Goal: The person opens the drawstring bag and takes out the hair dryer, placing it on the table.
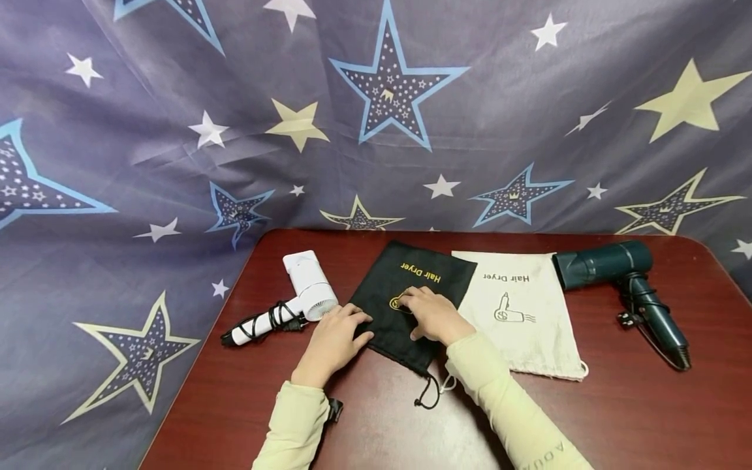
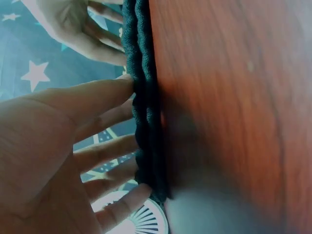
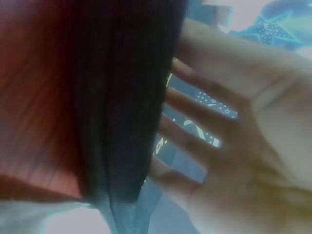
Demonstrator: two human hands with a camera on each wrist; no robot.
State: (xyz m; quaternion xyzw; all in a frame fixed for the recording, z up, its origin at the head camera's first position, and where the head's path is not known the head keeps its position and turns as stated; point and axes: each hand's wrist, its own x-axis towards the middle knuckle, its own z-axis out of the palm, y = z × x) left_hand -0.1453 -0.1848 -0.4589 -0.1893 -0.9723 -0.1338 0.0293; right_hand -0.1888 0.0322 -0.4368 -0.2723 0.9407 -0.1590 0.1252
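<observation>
A black drawstring bag (image 1: 376, 287) printed "Hair Dryer" in yellow lies flat on the table. My left hand (image 1: 336, 339) rests at its left edge; in the left wrist view the fingertips (image 2: 124, 87) touch the gathered edge, fingers spread. My right hand (image 1: 431, 314) lies on the bag over the yellow drawing, fingers spread and fairly straight. To the left, a white hair dryer (image 1: 308, 284) with its black cord wound round the handle lies close to the left fingertips. Under the black bag's right side is part of a cream drawstring bag (image 1: 546, 326).
At the right, a dark green hair dryer (image 1: 605, 262) lies with its cord wrapped at the handle, its nozzle by the cream bag. The red-brown wooden table (image 1: 646, 418) ends at a star-patterned curtain (image 1: 411, 183). A black drawstring cord (image 1: 431, 395) hangs toward the front.
</observation>
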